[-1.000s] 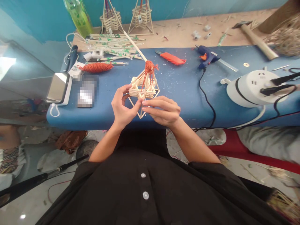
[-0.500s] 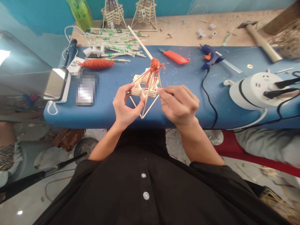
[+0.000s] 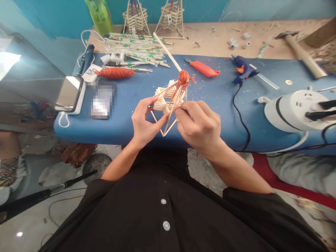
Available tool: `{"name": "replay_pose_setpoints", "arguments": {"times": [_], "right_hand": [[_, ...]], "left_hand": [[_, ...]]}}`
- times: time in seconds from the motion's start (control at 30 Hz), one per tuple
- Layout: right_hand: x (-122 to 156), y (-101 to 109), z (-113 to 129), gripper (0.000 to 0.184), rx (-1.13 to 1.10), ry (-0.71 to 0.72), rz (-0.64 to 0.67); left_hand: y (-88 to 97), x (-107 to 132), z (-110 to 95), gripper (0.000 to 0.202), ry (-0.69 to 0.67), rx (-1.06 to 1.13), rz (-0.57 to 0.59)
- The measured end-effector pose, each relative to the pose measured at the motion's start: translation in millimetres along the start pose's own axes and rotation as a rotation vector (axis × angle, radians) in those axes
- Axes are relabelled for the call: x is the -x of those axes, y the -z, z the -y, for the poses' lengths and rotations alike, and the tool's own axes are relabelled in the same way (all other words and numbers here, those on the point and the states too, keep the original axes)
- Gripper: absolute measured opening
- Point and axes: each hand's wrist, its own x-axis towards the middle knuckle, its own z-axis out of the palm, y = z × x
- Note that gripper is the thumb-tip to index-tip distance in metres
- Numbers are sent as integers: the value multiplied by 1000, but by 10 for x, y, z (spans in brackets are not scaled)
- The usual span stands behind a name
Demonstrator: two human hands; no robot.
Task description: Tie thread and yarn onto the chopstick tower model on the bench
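Note:
A pale wooden stick frame (image 3: 162, 105), built of stacked sticks inside a pointed outline, is tilted above the blue table. Orange yarn (image 3: 184, 78) binds its top, and loose strands hang into it. One longer stick (image 3: 168, 52) juts up and left from the binding. My left hand (image 3: 144, 119) grips the frame's left side between thumb and fingers. At the right side, my right hand (image 3: 198, 122) is closed in a pinch against the sticks; what lies between its fingertips is hidden or too small to name.
Left: an orange yarn bundle (image 3: 115, 72), wrapped chopsticks (image 3: 141, 49) and a phone (image 3: 68, 93). Right: a red-handled cutter (image 3: 206, 68), a blue glue gun (image 3: 243, 70) with its cord, a white power strip (image 3: 286, 110) and a hammer (image 3: 304, 56). Similar stick frames (image 3: 170, 19) stand behind.
The view has shifted, so the table things sit slightly further right. My right hand has moved inward over the frame's right side. My left hand keeps its grip.

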Motion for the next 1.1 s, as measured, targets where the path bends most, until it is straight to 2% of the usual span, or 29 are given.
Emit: {"name": "replay_pose_setpoints", "arguments": {"times": [0.1, 0.33, 0.43, 0.53, 0.7, 0.87, 1.1], "right_hand": [[-17, 4, -4, 29, 37, 29, -1], [-19, -22, -14, 22, -119, -1, -82], [17, -79, -26, 17, -172, -44, -119], [43, -133, -43, 14, -198, -83, -141], [25, -147, -61, 25, -298, -53, -185], [21, -143, -89, 28, -349, -46, -180], [52, -202, 7, 35, -409, -129, -209]], "left_hand": [[4, 0, 4, 52, 5, 8, 0], [4, 31, -13, 56, 42, 95, 5], [27, 43, -22, 47, 40, 150, -3], [63, 31, -27, 33, -4, 94, 8], [58, -7, -7, 18, -128, -5, -27], [17, -24, 19, 5, -169, -68, -60], [27, -61, -58, 8, -181, -75, -59]]}}
